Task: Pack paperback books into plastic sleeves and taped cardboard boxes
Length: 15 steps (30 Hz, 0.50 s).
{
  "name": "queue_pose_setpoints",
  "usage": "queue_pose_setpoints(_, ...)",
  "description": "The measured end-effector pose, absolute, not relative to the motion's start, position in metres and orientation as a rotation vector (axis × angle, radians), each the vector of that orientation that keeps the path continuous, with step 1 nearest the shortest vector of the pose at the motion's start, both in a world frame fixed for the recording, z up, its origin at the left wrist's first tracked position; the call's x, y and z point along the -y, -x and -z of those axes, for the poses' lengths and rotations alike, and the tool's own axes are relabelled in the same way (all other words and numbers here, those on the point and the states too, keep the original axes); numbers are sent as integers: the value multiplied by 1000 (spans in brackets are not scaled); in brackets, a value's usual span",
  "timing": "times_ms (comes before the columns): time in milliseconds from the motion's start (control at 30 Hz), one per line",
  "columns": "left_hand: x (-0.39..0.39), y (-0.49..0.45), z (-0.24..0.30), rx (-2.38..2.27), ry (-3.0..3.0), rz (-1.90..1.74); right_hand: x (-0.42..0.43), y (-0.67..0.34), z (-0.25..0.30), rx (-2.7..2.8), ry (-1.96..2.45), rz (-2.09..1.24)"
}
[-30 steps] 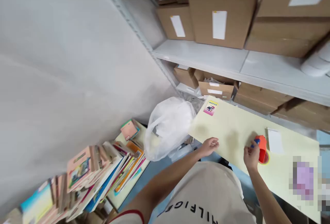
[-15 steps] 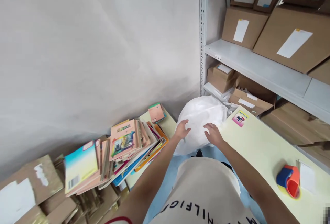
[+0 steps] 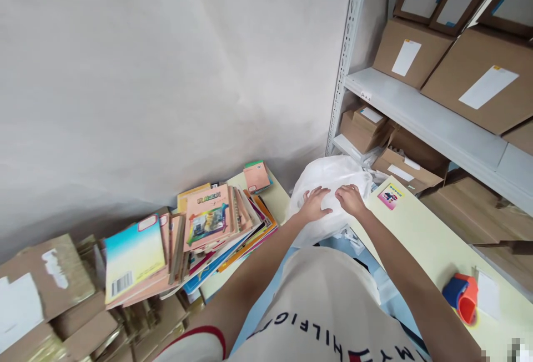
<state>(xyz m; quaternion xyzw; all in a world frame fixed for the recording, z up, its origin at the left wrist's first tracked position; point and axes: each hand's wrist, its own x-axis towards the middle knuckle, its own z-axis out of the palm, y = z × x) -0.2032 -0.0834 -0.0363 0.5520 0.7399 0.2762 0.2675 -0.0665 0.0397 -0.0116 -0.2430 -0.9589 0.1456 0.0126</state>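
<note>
A large white plastic bag (image 3: 302,223) bulges up between the two tables in front of me. My left hand (image 3: 316,205) is over the top of the bag, its fingers stretched out and the thumb apart from them. Close by on the right, my right hand (image 3: 350,200) is also at the top of the bag with loosely bent fingers and nothing visible in it. Only a small gap separates the two sets of fingertips. Whether they press on the plastic is hard to make out.
On the left table, stacked books (image 3: 208,215) lean beside a small pile of notebooks (image 3: 257,176); flattened cardboard (image 3: 54,273) lies nearer. The right table (image 3: 420,234) bears a colourful card (image 3: 390,196) and an orange-and-blue object (image 3: 462,298). Behind it, a metal shelf (image 3: 428,104) holds cardboard boxes (image 3: 483,73).
Both hands have come closer together over the bag; my left hand moved right and turned inward. The camera view has shifted and tilted slightly, and some white scraps now show below the bag.
</note>
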Motion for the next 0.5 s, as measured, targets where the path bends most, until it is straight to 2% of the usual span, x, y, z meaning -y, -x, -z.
queue_pose_setpoints(133,61,204,-3,-2039,-1512,-812,-53,56,-29,2751,629,-649)
queue_pose_setpoints(300,40,217,-65,-2214,-1662,-780,-67,41,-94,2506,674,-612)
queue_pose_setpoints(500,38,249,-148,-2243,-1824,-1117,-73,22,-160,2203,771,-589)
